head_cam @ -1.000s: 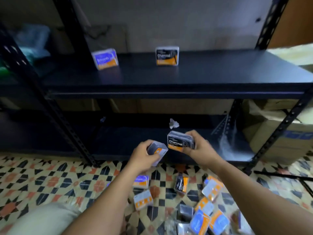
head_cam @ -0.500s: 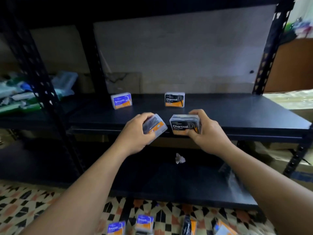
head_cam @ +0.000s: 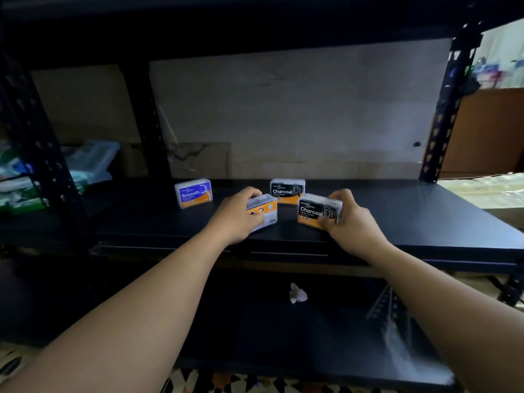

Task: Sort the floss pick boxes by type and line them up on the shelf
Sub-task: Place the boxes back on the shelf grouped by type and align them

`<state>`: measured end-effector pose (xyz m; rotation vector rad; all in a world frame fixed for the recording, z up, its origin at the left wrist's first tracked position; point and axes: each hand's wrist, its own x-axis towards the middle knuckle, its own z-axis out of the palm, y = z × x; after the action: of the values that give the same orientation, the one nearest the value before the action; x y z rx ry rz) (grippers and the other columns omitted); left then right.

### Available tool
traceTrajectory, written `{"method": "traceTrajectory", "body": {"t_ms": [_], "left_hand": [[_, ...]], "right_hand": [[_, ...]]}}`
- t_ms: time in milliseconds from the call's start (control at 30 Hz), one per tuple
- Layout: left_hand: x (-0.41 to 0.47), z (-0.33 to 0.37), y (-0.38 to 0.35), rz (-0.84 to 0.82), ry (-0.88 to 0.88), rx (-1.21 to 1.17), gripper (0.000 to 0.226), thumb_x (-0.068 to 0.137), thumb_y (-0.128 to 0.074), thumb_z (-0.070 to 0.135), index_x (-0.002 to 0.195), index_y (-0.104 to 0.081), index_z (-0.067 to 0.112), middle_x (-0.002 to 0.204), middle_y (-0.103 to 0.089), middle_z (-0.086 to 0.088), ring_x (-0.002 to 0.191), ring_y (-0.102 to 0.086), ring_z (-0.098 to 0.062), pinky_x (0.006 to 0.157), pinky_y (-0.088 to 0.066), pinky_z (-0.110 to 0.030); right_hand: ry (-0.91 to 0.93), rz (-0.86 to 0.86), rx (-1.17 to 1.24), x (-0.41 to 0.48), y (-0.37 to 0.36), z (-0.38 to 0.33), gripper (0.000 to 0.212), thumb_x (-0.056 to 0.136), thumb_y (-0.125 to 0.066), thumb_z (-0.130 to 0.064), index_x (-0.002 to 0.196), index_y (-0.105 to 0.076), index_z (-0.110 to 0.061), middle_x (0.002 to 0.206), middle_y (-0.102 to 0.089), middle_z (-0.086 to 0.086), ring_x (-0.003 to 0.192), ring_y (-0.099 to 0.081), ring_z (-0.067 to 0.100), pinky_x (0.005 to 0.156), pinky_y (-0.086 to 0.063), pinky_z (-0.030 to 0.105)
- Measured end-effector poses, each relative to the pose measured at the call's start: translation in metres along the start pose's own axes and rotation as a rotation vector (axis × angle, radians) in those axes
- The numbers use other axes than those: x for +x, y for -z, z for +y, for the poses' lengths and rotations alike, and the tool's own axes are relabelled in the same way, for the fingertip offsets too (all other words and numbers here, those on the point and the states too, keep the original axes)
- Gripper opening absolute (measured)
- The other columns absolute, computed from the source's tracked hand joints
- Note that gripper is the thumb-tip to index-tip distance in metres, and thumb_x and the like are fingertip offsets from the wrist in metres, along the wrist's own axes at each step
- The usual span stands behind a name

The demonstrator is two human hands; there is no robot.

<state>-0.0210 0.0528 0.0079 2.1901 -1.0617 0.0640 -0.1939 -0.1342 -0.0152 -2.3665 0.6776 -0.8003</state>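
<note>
On the black middle shelf (head_cam: 411, 222) stand a blue Smooth box (head_cam: 193, 193) at the left and a black Charcoal box (head_cam: 287, 191) near the middle, both upright. My right hand (head_cam: 351, 222) grips a second Charcoal box (head_cam: 316, 211) just in front and to the right of the standing one, low over the shelf. My left hand (head_cam: 235, 217) grips a clear box with an orange label (head_cam: 263, 212), its back turned toward me, so its type is hidden. That box sits between the Smooth box and the Charcoal boxes.
Black perforated uprights (head_cam: 448, 109) frame the shelf. A neighbouring shelf at the left holds plastic bags and containers (head_cam: 85, 165). A crumpled white scrap (head_cam: 297, 293) lies on the lower shelf. Patterned floor tiles (head_cam: 226, 381) show along the bottom edge.
Both hands rose from the floor pile with a box each and moved forward over the middle shelf. The view tilted up, so the floor pile has left the frame.
</note>
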Motion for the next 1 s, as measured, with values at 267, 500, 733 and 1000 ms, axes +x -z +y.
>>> {"method": "traceTrajectory", "body": {"t_ms": [267, 500, 733, 1000], "left_hand": [[0.023, 0.002, -0.022, 0.063, 0.027, -0.044, 0.049, 0.085, -0.071, 0.046, 0.13, -0.056, 0.035, 0.121, -0.064, 0.009, 0.101, -0.059, -0.011, 0.082, -0.047, -0.027], [0.027, -0.002, -0.027, 0.168, -0.083, 0.003, 0.086, 0.071, -0.046, 0.088, 0.135, -0.056, 0.031, 0.111, -0.059, 0.003, 0.102, -0.059, -0.014, 0.081, -0.049, -0.034], [0.036, -0.012, -0.031, 0.096, -0.257, 0.052, 0.05, 0.084, -0.066, 0.035, 0.133, -0.059, 0.026, 0.139, -0.054, 0.01, 0.131, -0.044, -0.011, 0.108, -0.037, -0.029], [0.05, 0.003, -0.045, 0.2, -0.157, 0.208, 0.054, 0.075, -0.068, 0.068, 0.099, -0.046, 0.024, 0.11, -0.054, 0.005, 0.104, -0.051, -0.018, 0.084, -0.049, -0.041]], "right_hand": [[-0.024, -0.039, -0.052, 0.036, -0.007, 0.006, 0.038, 0.089, -0.064, -0.032, 0.112, -0.034, -0.025, 0.092, -0.061, 0.005, 0.076, -0.056, 0.022, 0.065, -0.044, 0.033], [-0.072, -0.043, 0.036, 0.047, -0.011, 0.014, 0.043, 0.087, -0.068, -0.034, 0.115, -0.037, -0.027, 0.095, -0.06, 0.002, 0.077, -0.059, 0.017, 0.066, -0.047, 0.032], [-0.063, -0.03, 0.054, 0.047, -0.011, 0.015, 0.039, 0.087, -0.067, -0.034, 0.112, -0.037, -0.028, 0.089, -0.059, -0.003, 0.075, -0.059, 0.015, 0.066, -0.05, 0.034], [-0.05, 0.017, 0.053, 0.052, -0.013, 0.022, 0.044, 0.081, -0.063, -0.023, 0.121, -0.048, -0.031, 0.109, -0.058, 0.004, 0.097, -0.054, 0.023, 0.074, -0.041, 0.03]]}}
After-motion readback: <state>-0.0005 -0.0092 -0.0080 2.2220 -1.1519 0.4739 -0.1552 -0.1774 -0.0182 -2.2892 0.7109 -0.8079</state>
